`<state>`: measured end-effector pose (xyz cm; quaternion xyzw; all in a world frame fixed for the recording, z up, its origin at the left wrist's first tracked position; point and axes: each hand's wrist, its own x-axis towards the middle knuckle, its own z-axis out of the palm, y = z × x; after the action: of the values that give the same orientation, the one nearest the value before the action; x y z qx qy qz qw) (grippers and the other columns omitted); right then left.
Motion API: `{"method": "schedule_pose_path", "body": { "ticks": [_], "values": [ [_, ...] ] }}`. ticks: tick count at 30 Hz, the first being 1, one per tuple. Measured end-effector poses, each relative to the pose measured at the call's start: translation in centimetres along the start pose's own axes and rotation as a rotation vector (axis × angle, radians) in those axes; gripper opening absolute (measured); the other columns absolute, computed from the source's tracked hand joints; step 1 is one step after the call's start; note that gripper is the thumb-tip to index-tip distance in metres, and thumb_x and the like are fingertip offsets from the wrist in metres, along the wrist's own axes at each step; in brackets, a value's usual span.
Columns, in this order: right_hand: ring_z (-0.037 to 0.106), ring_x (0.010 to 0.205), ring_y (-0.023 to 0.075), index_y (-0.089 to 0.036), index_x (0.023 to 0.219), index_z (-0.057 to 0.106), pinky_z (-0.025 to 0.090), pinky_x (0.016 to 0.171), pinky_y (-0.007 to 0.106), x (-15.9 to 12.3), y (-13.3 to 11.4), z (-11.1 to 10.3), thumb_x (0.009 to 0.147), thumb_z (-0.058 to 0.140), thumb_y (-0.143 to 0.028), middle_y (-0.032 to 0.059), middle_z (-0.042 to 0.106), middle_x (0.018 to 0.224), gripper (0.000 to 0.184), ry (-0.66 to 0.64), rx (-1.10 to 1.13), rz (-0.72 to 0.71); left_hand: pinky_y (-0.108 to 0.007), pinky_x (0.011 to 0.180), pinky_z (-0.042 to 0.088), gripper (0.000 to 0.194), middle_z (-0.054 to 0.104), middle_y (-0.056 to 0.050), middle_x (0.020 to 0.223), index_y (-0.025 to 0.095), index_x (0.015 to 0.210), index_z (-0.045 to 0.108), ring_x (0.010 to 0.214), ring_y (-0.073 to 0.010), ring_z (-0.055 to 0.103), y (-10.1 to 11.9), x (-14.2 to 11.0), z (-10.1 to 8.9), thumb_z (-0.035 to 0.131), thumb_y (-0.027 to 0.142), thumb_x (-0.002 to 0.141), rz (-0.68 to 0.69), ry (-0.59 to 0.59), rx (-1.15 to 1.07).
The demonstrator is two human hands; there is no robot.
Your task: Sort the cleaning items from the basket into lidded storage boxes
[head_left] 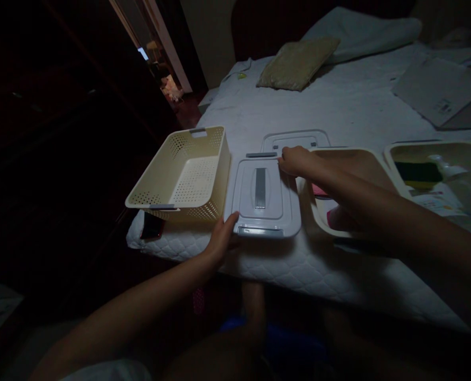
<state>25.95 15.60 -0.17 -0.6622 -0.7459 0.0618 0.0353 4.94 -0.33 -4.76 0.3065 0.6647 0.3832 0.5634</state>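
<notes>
A pale storage box lid (245, 203), with a grey handle along its middle and grey latches at both ends, is between my two hands. My left hand (220, 235) is closed on its near left corner, thumb on top. At the far right corner, my right hand (295, 161) grips the edge, its fingers partly hidden. Whether a box sits under this lid, I cannot tell. Just behind it lies another pale lid (294, 138). To the left stands a cream perforated basket (195, 177) with nothing in it.
Right of the lid, a cream bin (362, 156) holds pink things; my right forearm crosses it. Another bin (394, 153) holds a sponge and clear items. A dark phone-like object (153, 226) lies under the basket's edge. A cushion (296, 63) and flat cardboard (437, 90) rest on the bed.
</notes>
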Motion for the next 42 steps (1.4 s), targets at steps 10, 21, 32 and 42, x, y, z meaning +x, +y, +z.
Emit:
{"method": "schedule_pose_path", "body": {
  "ticks": [10, 21, 32, 42],
  "values": [
    [0.061, 0.098, 0.0359, -0.004, 0.135, 0.047, 0.047, 0.076, 0.040, -0.1, -0.5, 2.4, 0.089, 0.052, -0.037, 0.0312, 0.057, 0.116, 0.057, 0.011, 0.019, 0.141, -0.030, 0.061, 0.052, 0.038, 0.068, -0.007, 0.077, 0.016, 0.086, 0.064, 0.065, -0.0163, 0.061, 0.9, -0.7, 0.3, 0.067, 0.051, 0.072, 0.034, -0.027, -0.045],
    [0.061, 0.100, 0.0354, -0.005, 0.132, 0.044, 0.046, 0.078, 0.041, 1.8, -0.8, 2.0, 0.092, 0.031, -0.014, 0.0309, 0.050, 0.122, 0.043, 0.192, 0.246, 0.135, -0.025, 0.070, 0.050, 0.025, 0.068, -0.005, 0.097, 0.021, 0.088, 0.061, 0.091, -0.0170, 0.063, 2.6, 2.3, 0.2, 0.065, 0.043, 0.076, 0.156, 0.006, -0.113],
    [0.062, 0.080, 0.0231, -0.007, 0.125, 0.053, 0.049, 0.072, 0.038, 0.5, -3.4, 3.2, 0.091, 0.031, -0.011, 0.0290, 0.043, 0.132, 0.041, 0.150, 0.104, -0.041, -0.027, 0.074, 0.050, 0.035, 0.068, -0.009, 0.108, 0.020, 0.100, 0.063, 0.093, -0.0178, 0.063, 0.8, 3.7, -0.3, 0.061, 0.049, 0.081, 0.154, -0.043, -0.155],
    [0.058, 0.101, 0.0309, -0.006, 0.116, 0.062, 0.044, 0.083, 0.039, -1.1, -1.4, 1.6, 0.095, 0.035, -0.024, 0.0232, 0.061, 0.114, 0.039, 0.153, -0.125, -0.187, -0.030, 0.057, 0.050, 0.040, 0.070, -0.012, 0.081, 0.019, 0.069, 0.068, 0.071, -0.0218, 0.064, 5.5, 0.4, -1.5, 0.077, 0.057, 0.061, -0.156, -0.350, 0.377]
  ]
}}
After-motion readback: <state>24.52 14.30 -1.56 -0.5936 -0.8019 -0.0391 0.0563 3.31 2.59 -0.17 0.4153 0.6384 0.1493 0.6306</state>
